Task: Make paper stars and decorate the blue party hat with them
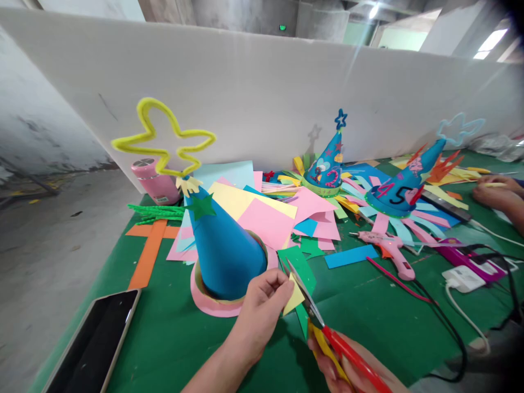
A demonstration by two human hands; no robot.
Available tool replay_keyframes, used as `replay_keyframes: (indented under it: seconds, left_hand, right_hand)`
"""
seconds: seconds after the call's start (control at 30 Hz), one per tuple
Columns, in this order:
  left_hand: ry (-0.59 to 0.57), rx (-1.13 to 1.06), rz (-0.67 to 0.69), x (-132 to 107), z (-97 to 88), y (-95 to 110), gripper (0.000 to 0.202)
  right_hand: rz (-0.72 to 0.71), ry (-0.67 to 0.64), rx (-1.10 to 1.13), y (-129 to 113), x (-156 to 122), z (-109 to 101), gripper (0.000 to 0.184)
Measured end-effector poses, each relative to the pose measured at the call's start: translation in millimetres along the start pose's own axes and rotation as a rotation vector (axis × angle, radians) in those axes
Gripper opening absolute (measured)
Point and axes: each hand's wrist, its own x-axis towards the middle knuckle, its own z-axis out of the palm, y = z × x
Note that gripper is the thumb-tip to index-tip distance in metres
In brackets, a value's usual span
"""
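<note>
Over a green-covered table (172, 341), just right of a blue paper cone hat (229, 256) with a pink brim (215, 305), the left grip (262, 308) pinches a small pale-yellow paper piece (292, 300), likely steadying its edge for the red-and-yellow-handled metal scissors (333, 339) clasped in the right grip (327, 368).

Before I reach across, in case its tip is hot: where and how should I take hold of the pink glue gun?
Likely best by the handle, coming from the near side: the pink glue gun lies with that handle slanting toward the camera, while its nozzle points left, away from such a grip.
</note>
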Motion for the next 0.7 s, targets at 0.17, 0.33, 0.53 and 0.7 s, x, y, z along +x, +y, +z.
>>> replay_keyframes:
  seconds: [0.17, 0.33, 0.53, 0.7]
  left_hand:
    - [-0.011, -0.006, -0.002, 0.0, -0.4, 0.0, 0.027]
    - [-0.018, -0.007, -0.006, 0.8, -1.1, -1.5, 0.027]
    - [-0.018, -0.012, -0.013, 1.2, -1.2, -2.6, 0.026]
    - [-0.017, -0.007, -0.005, -0.2, 0.8, -1.4, 0.027]
  right_hand:
    - [-0.002, -0.005, 0.01, 4.2, 2.4, -3.4, 0.05]
    - [0.003, 0.0, 0.035, 1.9, 1.1, -3.5, 0.046]
    - [0.066, 0.022, 0.146, -4.8, -4.2, -0.1, 0.044]
    - [0.089, 0.15, 0.352, -0.2, -8.4, -0.3, 0.044]
